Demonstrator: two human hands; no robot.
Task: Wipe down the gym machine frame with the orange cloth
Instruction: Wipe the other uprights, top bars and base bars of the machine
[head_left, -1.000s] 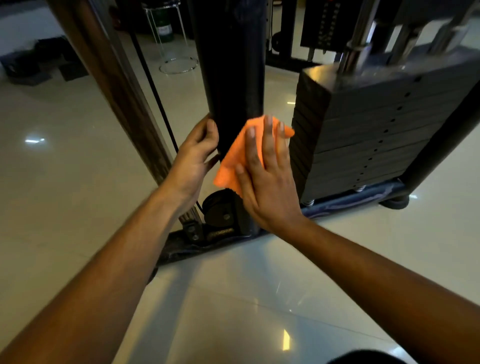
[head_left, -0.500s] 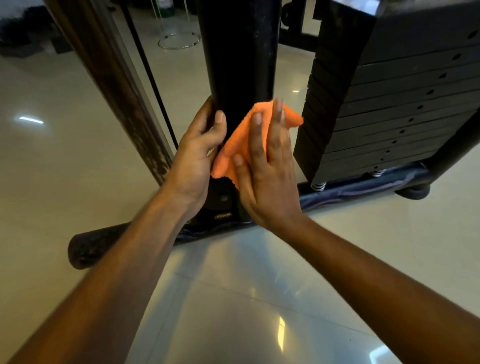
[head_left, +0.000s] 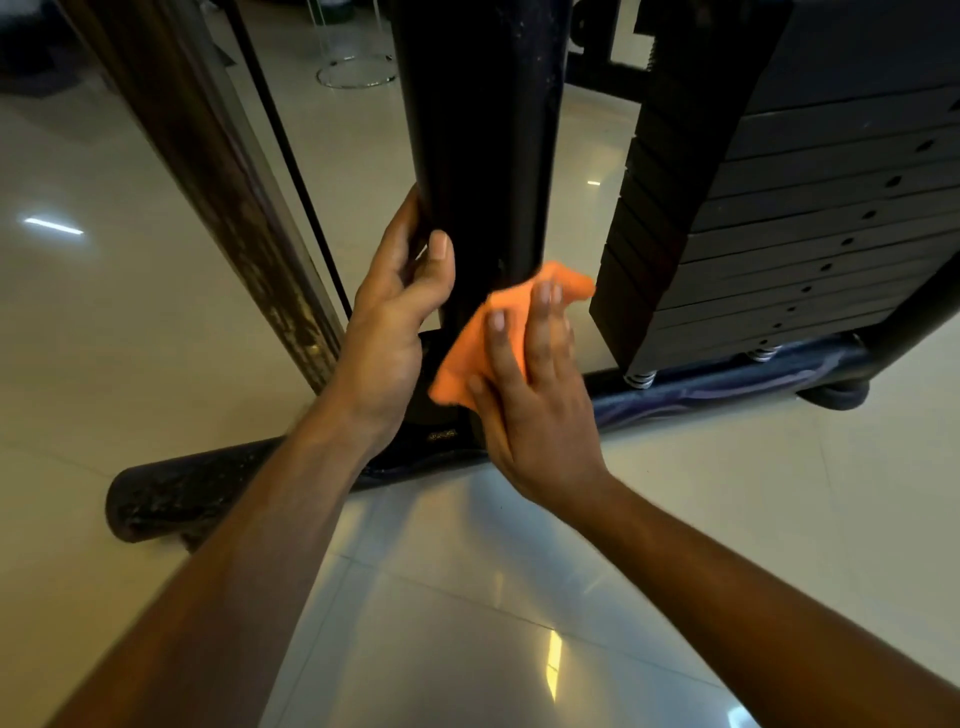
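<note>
The weight stack (head_left: 769, 249) crowds the black post (head_left: 478, 156); left hand (head_left: 395, 322) grips it, right hand (head_left: 540, 395) presses flat on the orange cloth (head_left: 467, 348).

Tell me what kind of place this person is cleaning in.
Most likely a gym. A stack of black weight plates with pin holes stands to the right, a thin cable runs beside the black upright post, and the floor is glossy tile.

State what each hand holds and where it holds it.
Left hand grips the black upright post near its base. Right hand presses the orange cloth flat against the post's lower end.
</note>
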